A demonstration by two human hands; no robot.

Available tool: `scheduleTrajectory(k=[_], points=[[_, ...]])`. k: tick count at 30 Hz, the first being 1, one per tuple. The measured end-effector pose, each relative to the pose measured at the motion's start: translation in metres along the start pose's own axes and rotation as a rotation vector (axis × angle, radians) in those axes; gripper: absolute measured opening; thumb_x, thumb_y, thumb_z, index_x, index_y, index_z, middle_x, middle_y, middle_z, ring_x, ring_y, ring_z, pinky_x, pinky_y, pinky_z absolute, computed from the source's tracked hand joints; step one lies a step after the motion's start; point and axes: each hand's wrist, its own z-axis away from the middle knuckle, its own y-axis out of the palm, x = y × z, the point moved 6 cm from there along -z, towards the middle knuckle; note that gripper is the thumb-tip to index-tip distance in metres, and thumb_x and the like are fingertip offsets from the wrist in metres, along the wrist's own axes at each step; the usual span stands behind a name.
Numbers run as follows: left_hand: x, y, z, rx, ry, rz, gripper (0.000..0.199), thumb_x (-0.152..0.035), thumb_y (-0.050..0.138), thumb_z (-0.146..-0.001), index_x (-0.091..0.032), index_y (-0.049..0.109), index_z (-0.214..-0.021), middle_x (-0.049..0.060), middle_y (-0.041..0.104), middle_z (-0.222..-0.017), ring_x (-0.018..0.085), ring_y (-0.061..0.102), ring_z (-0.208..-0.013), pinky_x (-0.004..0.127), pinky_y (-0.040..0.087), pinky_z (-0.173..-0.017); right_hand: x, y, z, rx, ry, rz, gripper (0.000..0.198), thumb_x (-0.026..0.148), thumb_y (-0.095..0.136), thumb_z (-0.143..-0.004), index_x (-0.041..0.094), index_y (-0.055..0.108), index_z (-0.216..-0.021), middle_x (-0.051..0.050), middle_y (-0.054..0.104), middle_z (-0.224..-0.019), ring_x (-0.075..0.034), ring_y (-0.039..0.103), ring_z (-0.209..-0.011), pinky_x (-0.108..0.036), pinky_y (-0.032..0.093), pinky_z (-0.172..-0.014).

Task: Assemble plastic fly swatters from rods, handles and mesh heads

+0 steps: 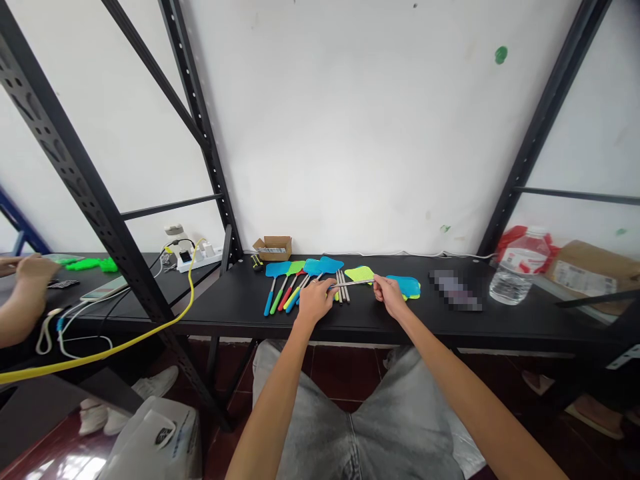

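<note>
A thin metal rod (353, 283) runs level between my two hands above the black table. My left hand (315, 298) is closed around its left end, where a bit of blue shows. With pinched fingers, my right hand (389, 293) grips the right end. Left of my hands, several fly swatters (271, 287) with blue, green and red parts lie side by side, heads toward the wall. More metal rods (343, 287) lie between my hands. A yellow-green swatter head (360, 273) rests behind the held rod. Beside my right hand is a pile of blue and yellow-green heads (407, 287).
At the back stands a small open cardboard box (275, 248). A blurred-out flat item (455, 290), a large water bottle (520, 267) and a brown parcel (585, 270) are to the right. A yellow cable (185, 310) crosses the left, where another person's arm (25, 300) shows.
</note>
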Motion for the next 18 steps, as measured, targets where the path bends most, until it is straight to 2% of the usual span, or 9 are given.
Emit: scheduleTrajectory(k=[11,18], points=[[-0.001,0.0002,0.0003,-0.019,0.0,0.016,0.033,-0.05,0.048,-0.095,-0.027,0.071,-0.103,0.004,0.072,-0.089,0.022,0.061,-0.093,0.028,0.037,-0.064,0.0029,0.0027,0.002,0.016,-0.002,0.023,0.042,0.049,0.065,-0.08,0.019,0.052,-0.055,0.004,0.038,-0.044,-0.006,0.03,-0.04,-0.022,0.021,-0.039],[-0.0005,0.0022,-0.0002,0.005,-0.008,0.005,0.031,-0.048,0.05,-0.095,-0.026,0.071,-0.102,0.005,0.072,-0.087,0.022,0.061,-0.093,0.028,0.036,-0.063,0.0015,0.0026,0.0014,0.031,-0.009,0.095,0.042,0.05,0.062,-0.082,0.019,0.052,-0.056,0.004,0.04,-0.045,-0.007,0.031,-0.041,-0.023,0.021,-0.041]])
